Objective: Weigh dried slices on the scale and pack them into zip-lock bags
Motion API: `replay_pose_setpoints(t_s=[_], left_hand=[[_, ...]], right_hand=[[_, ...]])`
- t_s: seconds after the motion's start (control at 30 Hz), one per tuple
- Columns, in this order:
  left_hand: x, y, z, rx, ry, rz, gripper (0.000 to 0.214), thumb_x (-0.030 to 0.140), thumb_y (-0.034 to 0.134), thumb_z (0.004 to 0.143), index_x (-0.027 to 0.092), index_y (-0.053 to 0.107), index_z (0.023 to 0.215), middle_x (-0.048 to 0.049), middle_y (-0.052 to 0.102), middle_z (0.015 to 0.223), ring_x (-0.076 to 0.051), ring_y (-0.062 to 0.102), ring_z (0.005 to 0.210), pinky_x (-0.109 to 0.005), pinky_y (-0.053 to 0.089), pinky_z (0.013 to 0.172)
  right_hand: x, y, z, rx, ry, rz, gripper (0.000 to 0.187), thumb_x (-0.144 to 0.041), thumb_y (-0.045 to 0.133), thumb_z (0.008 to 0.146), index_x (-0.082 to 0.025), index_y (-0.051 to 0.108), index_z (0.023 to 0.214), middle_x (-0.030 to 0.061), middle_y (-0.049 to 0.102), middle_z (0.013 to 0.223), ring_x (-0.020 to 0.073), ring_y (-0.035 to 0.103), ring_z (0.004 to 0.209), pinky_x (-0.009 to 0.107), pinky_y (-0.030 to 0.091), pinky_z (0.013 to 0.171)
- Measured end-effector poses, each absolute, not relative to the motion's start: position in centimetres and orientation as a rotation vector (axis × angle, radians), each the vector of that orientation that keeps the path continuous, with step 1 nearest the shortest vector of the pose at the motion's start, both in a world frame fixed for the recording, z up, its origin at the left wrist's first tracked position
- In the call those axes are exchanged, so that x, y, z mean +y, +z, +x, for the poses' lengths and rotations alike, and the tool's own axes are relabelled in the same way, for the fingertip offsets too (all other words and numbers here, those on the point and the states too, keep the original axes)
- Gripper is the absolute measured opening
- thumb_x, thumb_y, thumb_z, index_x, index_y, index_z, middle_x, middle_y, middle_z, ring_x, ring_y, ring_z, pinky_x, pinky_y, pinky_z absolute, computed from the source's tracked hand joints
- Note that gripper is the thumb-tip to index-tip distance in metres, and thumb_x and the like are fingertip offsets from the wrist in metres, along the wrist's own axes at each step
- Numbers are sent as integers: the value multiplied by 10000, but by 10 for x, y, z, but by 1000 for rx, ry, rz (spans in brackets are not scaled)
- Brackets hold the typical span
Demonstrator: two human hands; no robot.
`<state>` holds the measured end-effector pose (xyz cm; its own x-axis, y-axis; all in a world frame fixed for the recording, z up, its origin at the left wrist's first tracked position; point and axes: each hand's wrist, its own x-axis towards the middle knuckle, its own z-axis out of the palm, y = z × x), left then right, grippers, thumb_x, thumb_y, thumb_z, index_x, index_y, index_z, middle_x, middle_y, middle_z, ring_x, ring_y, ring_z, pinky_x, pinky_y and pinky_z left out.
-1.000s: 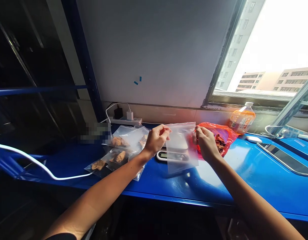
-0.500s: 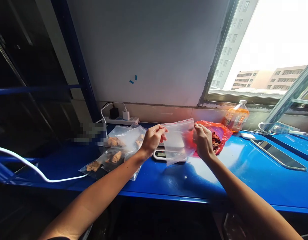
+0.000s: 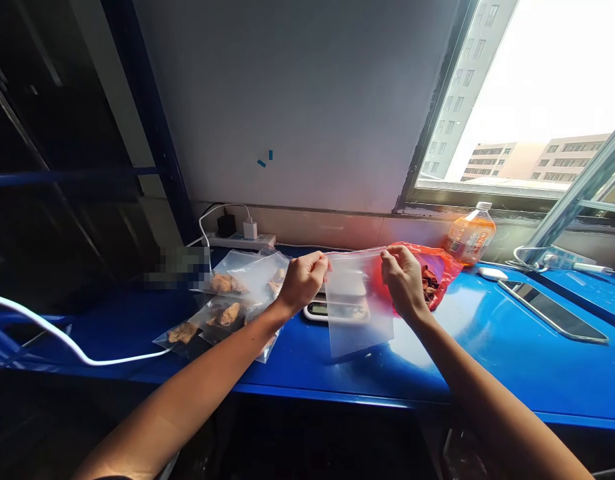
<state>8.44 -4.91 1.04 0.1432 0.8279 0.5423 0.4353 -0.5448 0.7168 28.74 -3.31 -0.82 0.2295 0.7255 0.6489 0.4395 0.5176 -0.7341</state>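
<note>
A clear zip-lock bag [image 3: 361, 327] hangs by its top edge between my two hands, with nothing seen inside it. My left hand [image 3: 303, 280] pinches its upper left corner, and my right hand [image 3: 403, 275] pinches the upper right corner. Behind the bag, and partly seen through it, sits a white digital scale [image 3: 317, 312] with a small display. Just past my right hand lies an open red plastic bag [image 3: 444, 261] holding dark reddish-brown dried pieces. Left of my left hand, several clear bags [image 3: 254, 270] with brown chunks overlap on the blue table [image 3: 307, 373].
An orange drink bottle [image 3: 471, 233] stands by the window. A phone [image 3: 552, 310] and a small white case [image 3: 493, 273] lie at the right. A power strip [image 3: 267, 241] with chargers runs along the wall. A white cable [image 3: 87, 353] crosses the left side.
My right hand has shifted slightly left and now pinches the top corner. The zip-lock bag has swung from slanted to hanging straight, its top edge level and its bottom lower.
</note>
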Motion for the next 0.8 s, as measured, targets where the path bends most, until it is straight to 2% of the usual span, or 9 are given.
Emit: replay_pose_setpoints(t_s=[0.07,0.13,0.2,0.3,0.47,0.63,0.8], left_hand=[[-50,10,83,1236,1361,2194,302,291,398,882,179,558,652,18,551,541,-122,497,515,-243,363,542],[-51,7,84,1163,1326,2390,277,271,416,873,181,537,640,24,521,533,-115,470,503,-240,344,533],[-51,3,85,1020,1306,2563,276,269,424,871,183,508,623,23,504,539,-111,452,503,-242,334,531],[-51,-2,87,912,1270,2699,289,277,405,896,185,504,640,6,524,578,-122,477,537,-249,349,554],[-56,2,88,988,1142,2742,273,267,376,909,189,550,715,-23,576,652,-151,540,622,-264,384,618],[-58,7,86,984,1011,2767,302,314,376,910,201,537,680,-18,544,613,-146,499,565,-267,354,587],[-56,9,82,945,1054,2846,260,267,441,828,207,524,589,-21,549,572,-153,484,546,-283,359,593]], right_hand=[[-43,-2,284,-1494,-23,-1115,227,-337,515,822,-196,535,998,57,603,842,207,560,733,377,466,707],[-57,4,275,-1674,-267,-1063,262,-272,548,799,-196,532,1049,98,616,975,256,562,913,424,447,823],[-71,7,264,-1897,-340,-993,211,-215,516,818,-210,532,1028,94,631,1006,266,551,979,435,422,866],[-81,5,253,-2068,-277,-979,185,-153,460,835,-211,499,1006,76,650,972,242,577,900,420,412,838],[-75,-2,260,-2027,-130,-1008,197,-139,474,809,-220,445,986,71,639,909,224,571,809,362,414,742],[-77,0,261,-2040,-76,-932,110,-142,458,834,-231,441,897,45,618,845,200,540,761,346,398,743],[-75,1,263,-2060,50,-899,63,-174,494,844,-231,471,858,28,607,846,190,539,787,354,389,780]])
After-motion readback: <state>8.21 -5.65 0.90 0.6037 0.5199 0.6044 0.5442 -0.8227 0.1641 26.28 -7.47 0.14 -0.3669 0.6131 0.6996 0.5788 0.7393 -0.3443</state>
